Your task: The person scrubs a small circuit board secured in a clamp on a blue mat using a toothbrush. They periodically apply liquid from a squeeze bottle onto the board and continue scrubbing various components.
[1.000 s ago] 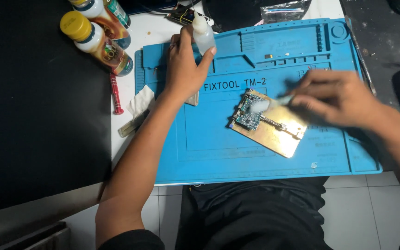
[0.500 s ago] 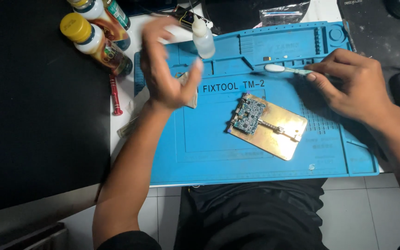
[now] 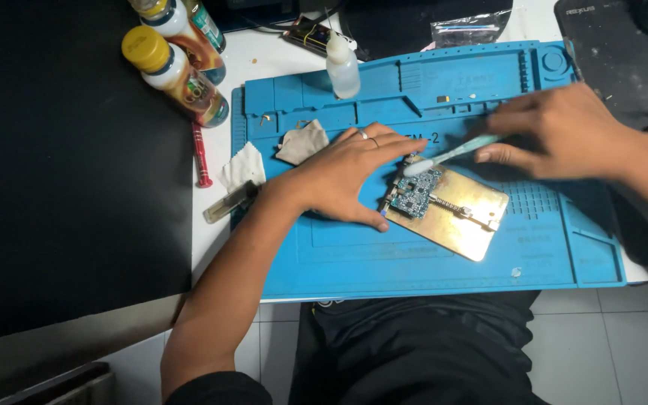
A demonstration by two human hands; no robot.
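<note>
Fingers of left hand [image 3: 343, 176] now spread flat on the blue mat [image 3: 324, 255], tips against the brass holder [image 3: 459, 217]; half a second ago that hand was up in the air, gripping nothing. Board [image 3: 418, 193] sits clamped in the holder, mid-mat. Right hand [image 3: 556, 135] fingers pinch the brush [image 3: 448, 156]; its head is back on the board's top edge, up from the mat's far trays. Reads as holder braced, scrubbing resumed. Dropper bottle [image 3: 343, 64] stands alone at the mat's far edge
</note>
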